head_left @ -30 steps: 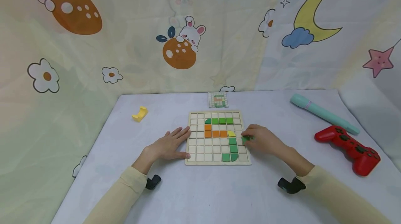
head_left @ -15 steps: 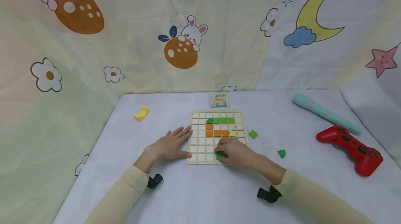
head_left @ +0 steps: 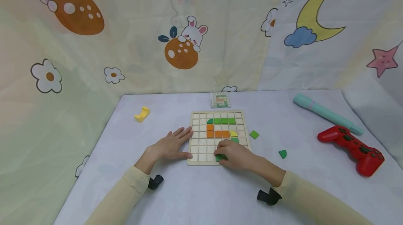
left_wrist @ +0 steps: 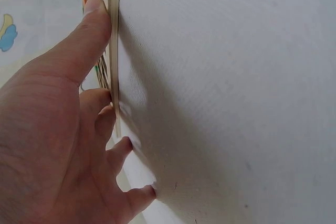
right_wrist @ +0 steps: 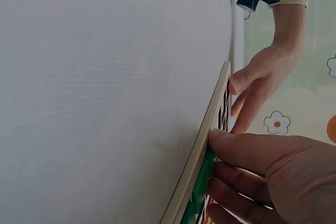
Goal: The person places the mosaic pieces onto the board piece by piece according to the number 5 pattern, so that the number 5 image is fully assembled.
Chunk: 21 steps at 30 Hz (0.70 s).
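A wooden grid board (head_left: 198,149) lies on the table, with green, orange and yellow tiles in some of its squares. My right hand (head_left: 236,155) is over its lower right part and pinches a green tile (head_left: 219,157) at the bottom row. The hand hides some squares there. In the right wrist view, the thumb and fingers (right_wrist: 223,140) are at the board's edge beside green pieces (right_wrist: 201,182). My left hand (head_left: 170,147) lies with fingers spread, its fingertips and thumb touching the board's left edge.
Right of the board lie a green square tile (head_left: 254,134) and a green quarter-round piece (head_left: 282,154). A small pattern card (head_left: 220,100) is behind the board. A yellow curved block (head_left: 142,114) is at left; a teal tube (head_left: 327,113) and red game controller (head_left: 351,149) are at right.
My right hand has moved left from beside the board to its bottom row, carrying a green tile. Two loose green pieces at the right have come into sight. The left hand stays put.
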### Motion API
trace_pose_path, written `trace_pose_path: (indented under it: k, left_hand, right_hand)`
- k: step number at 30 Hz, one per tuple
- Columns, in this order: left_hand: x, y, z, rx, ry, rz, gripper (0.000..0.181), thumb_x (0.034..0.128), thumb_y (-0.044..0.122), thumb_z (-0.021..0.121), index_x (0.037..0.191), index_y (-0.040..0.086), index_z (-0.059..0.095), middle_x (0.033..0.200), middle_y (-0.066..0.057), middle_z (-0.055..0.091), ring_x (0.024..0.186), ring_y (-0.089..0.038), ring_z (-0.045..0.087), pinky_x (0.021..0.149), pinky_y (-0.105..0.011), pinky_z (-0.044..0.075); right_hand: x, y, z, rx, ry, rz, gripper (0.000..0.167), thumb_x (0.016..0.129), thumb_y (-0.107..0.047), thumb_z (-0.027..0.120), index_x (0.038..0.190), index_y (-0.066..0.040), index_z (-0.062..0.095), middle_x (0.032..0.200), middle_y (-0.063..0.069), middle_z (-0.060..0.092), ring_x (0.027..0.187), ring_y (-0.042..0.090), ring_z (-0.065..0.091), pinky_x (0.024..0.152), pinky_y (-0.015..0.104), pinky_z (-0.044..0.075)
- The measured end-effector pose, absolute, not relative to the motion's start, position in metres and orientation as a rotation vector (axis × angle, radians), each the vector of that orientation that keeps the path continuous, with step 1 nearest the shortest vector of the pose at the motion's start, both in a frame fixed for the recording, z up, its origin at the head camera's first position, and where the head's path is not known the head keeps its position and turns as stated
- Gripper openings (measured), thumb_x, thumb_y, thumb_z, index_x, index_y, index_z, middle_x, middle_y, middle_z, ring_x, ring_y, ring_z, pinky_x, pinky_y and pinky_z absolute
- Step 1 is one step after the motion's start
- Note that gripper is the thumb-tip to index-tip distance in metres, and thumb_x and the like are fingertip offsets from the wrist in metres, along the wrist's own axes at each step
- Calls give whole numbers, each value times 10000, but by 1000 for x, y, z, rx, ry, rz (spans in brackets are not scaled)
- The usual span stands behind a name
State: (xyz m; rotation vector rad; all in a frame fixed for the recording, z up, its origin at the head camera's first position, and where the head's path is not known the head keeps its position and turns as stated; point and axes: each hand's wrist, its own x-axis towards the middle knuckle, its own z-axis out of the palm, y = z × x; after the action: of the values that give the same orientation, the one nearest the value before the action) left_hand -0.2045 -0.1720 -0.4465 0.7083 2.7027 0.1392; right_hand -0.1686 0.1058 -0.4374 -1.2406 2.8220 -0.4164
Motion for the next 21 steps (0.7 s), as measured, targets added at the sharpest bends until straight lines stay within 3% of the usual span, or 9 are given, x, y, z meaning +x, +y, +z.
trace_pose_path:
  k: [21]
  left_hand:
    - [-205, -174, -448, 714, 2710, 148, 928, 857, 684, 539, 1567, 223, 158, 1647, 67, 74, 1524, -242, 93, 1187, -573, 194]
  right_hand:
    - [-173, 134, -432, -1107, 2816, -536, 283, 824, -179, 768, 1098, -117, 738, 1095, -7, 666, 1018, 152, 598, 868, 294, 550]
